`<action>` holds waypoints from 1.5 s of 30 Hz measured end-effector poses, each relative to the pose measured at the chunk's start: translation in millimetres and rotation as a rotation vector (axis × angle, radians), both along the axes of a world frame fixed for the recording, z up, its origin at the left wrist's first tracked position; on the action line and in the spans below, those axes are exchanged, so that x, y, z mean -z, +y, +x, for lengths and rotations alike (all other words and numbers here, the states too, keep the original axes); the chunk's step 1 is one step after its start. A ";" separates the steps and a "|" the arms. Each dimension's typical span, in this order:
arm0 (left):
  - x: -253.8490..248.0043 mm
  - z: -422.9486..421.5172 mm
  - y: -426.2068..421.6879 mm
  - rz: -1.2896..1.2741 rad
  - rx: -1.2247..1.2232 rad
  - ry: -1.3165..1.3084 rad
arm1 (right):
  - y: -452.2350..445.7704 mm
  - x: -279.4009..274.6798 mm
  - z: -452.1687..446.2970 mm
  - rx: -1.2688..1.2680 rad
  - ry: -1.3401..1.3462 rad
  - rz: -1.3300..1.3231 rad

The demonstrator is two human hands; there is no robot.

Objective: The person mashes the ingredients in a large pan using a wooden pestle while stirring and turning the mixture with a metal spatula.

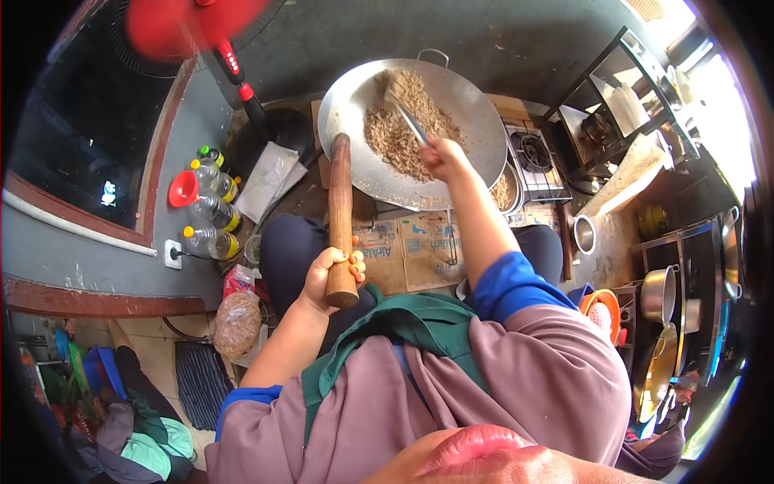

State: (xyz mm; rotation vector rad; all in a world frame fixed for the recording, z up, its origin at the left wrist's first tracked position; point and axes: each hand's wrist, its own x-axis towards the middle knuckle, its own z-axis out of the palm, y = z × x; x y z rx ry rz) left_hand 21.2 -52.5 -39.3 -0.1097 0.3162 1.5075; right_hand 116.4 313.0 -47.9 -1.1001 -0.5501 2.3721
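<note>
My left hand (334, 276) is closed around the lower end of a thick wooden pestle (341, 206), which stands tilted with its far end at the near-left rim of a large metal wok (343, 97). Over the wok, my right hand (442, 157) grips the handle of a metal spoon (413, 125); its head is blurred and coated with food. Brown, crumbly ground food (395, 141) lies heaped in the wok, spread from the middle toward the far side.
Flattened cardboard (427, 250) lies between my knees. Right of the wok are a metal pot (508, 189) of similar food, a gas stove (532, 153) and a small metal bowl (584, 234). Bottles (214, 242) and a red fan (189, 28) stand at left.
</note>
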 end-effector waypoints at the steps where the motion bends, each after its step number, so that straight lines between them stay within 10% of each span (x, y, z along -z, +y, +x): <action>1: 1.0 -0.7 -1.2 0.012 0.002 -0.020 | 1.2 3.2 24.3 -0.056 -0.025 0.052; 12: -2.3 -9.7 -15.6 0.056 -0.027 0.003 | -39.0 -78.3 138.7 -0.920 -0.639 0.780; 18: -5.0 -6.9 -13.7 0.063 -0.029 0.117 | -5.3 -25.1 -8.7 -0.634 -0.623 0.781; 24: -2.1 -2.6 -10.1 0.006 -0.025 0.025 | 19.9 -4.4 -11.7 0.032 -0.116 0.058; 35: -4.3 -10.3 -4.6 0.012 0.030 -0.030 | -11.8 -188.7 217.6 -0.980 -1.126 1.005; 40: -5.7 -6.8 -0.8 -0.010 0.045 -0.065 | 22.6 -124.6 144.6 -1.097 -1.627 1.397; 45: -6.3 -4.7 4.8 -0.033 0.078 -0.099 | 19.6 8.1 91.9 -0.656 -1.554 1.253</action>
